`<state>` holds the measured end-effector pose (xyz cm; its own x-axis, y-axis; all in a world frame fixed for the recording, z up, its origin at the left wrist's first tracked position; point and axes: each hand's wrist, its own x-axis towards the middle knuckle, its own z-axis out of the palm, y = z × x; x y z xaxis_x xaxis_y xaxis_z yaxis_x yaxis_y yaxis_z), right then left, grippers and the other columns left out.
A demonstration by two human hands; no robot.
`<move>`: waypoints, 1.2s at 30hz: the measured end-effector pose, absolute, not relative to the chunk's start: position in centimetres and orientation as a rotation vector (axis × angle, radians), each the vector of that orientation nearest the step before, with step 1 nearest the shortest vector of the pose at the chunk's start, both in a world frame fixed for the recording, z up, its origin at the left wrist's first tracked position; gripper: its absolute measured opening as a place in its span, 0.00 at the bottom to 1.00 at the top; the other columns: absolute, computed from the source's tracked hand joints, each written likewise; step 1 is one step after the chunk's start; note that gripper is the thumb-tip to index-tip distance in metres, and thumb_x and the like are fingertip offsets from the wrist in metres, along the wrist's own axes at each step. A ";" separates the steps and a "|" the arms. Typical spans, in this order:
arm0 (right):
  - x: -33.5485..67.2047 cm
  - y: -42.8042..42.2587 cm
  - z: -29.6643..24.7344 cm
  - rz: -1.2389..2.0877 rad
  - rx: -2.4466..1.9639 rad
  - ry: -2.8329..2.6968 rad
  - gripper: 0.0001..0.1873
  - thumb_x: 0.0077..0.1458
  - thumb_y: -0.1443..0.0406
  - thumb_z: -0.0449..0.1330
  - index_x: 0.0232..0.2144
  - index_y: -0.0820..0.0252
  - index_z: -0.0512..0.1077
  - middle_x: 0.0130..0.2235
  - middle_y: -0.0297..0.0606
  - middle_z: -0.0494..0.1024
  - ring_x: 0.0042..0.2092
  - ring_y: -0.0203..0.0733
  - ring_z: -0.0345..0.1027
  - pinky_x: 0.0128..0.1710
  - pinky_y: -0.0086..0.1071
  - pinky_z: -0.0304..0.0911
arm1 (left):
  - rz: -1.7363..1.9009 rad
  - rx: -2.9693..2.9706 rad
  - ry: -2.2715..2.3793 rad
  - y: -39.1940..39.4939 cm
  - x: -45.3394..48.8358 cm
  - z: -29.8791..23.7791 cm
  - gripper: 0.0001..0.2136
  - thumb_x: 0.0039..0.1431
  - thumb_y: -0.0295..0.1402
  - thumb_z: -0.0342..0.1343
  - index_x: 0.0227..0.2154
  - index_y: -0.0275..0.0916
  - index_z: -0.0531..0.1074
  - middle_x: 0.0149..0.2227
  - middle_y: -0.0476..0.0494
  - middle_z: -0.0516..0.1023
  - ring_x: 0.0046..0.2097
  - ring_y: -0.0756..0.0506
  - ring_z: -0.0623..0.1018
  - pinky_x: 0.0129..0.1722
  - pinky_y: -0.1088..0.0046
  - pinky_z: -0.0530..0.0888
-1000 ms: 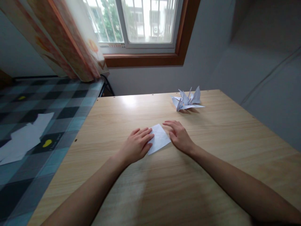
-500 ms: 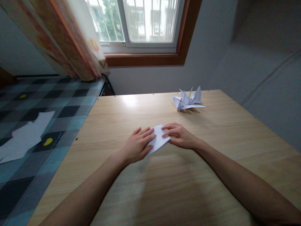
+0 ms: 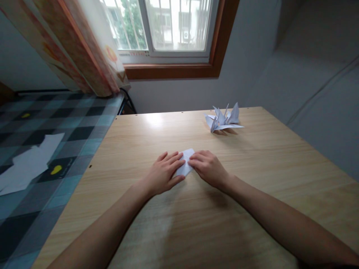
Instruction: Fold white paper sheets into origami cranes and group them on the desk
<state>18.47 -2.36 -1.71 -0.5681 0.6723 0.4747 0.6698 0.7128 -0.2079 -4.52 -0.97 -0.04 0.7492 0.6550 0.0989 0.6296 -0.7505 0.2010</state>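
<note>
A small piece of folded white paper [image 3: 184, 169] lies on the wooden table, partly covered by both hands. My left hand [image 3: 165, 172] rests flat across its left side, fingers spread and thumb stretched along the near edge. On the paper's right side, my right hand [image 3: 209, 168] has its fingers bent and pressed together, the tips gripping that edge. The thumb of my right hand is hidden beneath the fingers. Farther back on the table stand folded white paper cranes [image 3: 224, 118], close together so that their wings overlap.
The light wooden table [image 3: 134, 138] spreads out under both arms. On the left, a checked cloth surface [image 3: 67, 129] carries several torn or cut white paper sheets [image 3: 30, 164]. A patterned curtain [image 3: 92, 48] hangs beside the window [image 3: 179, 26] behind the table.
My right hand has moved left over the paper, and its fingers have curled in and closed. The paper's right corner is now folded in or covered. My left hand stays nearly in place.
</note>
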 end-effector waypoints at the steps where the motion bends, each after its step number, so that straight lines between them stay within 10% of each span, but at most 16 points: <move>1: 18.3 -2.7 -1.7 -0.002 -0.902 -2.459 0.10 0.64 0.69 0.55 0.37 0.58 0.76 0.40 0.41 0.81 0.44 0.45 0.72 0.45 0.38 0.66 | 0.252 2.790 1.032 -1.0 -4.5 0.0 0.23 0.64 0.47 0.51 0.57 0.40 0.68 0.65 0.35 0.65 0.66 0.36 0.64 0.64 0.48 0.58; 15: 20.7 -1.6 -2.6 0.101 -1.048 -2.346 0.13 0.58 0.74 0.55 0.34 0.59 0.80 0.43 0.43 0.83 0.45 0.46 0.76 0.48 0.39 0.71 | 0.228 2.792 1.030 -0.8 -4.7 -0.1 0.26 0.63 0.50 0.52 0.59 0.40 0.67 0.66 0.35 0.63 0.67 0.35 0.63 0.64 0.47 0.59; 22: 20.3 -2.0 -1.9 0.480 -1.078 -2.050 0.22 0.58 0.68 0.59 0.55 0.62 0.70 0.40 0.42 0.81 0.40 0.43 0.74 0.44 0.38 0.69 | 0.242 2.798 1.048 -0.8 -4.6 -0.1 0.28 0.62 0.52 0.53 0.59 0.41 0.66 0.66 0.35 0.63 0.66 0.35 0.63 0.65 0.49 0.58; 28: 20.0 -2.4 -1.5 0.479 -0.930 -2.198 0.12 0.59 0.59 0.62 0.26 0.59 0.76 0.30 0.39 0.77 0.36 0.42 0.71 0.40 0.36 0.66 | 0.302 2.734 1.058 -0.9 -4.6 -0.1 0.33 0.63 0.51 0.52 0.64 0.38 0.56 0.66 0.31 0.62 0.66 0.36 0.63 0.65 0.50 0.57; 36: 20.5 -1.8 -1.9 0.308 -0.814 -2.392 0.14 0.54 0.54 0.67 0.28 0.58 0.71 0.42 0.44 0.79 0.42 0.45 0.73 0.42 0.37 0.69 | 0.547 2.771 1.148 -1.0 -4.9 -0.5 0.30 0.55 0.27 0.49 0.63 0.41 0.60 0.70 0.37 0.53 0.69 0.33 0.55 0.64 0.47 0.57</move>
